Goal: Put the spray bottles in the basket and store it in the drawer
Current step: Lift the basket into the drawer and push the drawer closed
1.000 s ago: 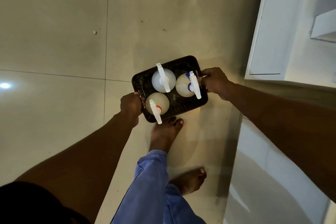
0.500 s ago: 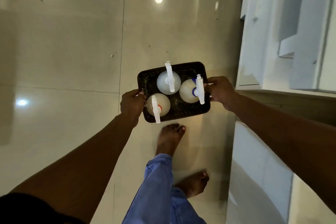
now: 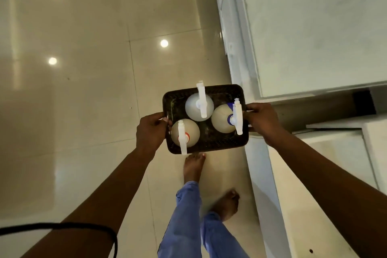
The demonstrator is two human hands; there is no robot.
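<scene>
**Both hands carry the loaded basket beside the white cabinet**

Left hand (image 3: 151,130) grips the left short side of the basket (image 3: 211,144), fingers curled over its rim and thumb on top. Right hand (image 3: 262,120) is clamped on the opposite short side in the same way, so the basket hangs between the 2 hands, level and clear of the floor (image 3: 83,90). Both arms reach forward and down from the bottom corners of the view.

Seen from above, the basket is a dark, rounded rectangle with perforated walls and base. 3 spray bottles stand upright inside it, each with a pale round body and a long white spray head. One bottle (image 3: 199,107) sits at the far side near the middle, its neck plain white. A second bottle (image 3: 224,119) stands against the right wall, next to the right hand, with a blue collar under its head. The third bottle (image 3: 185,135) stands in the near left corner, next to the left hand, with an orange collar. The 3 bodies look close together; whether they touch cannot be told.

Just right of the basket stands a white cabinet (image 3: 314,27). Below the basket, on the glossy tiled floor, are 2 bare feet and blue trouser legs (image 3: 184,216). A black cable (image 3: 62,225) crosses the left arm, well nearer the camera than the basket.
</scene>
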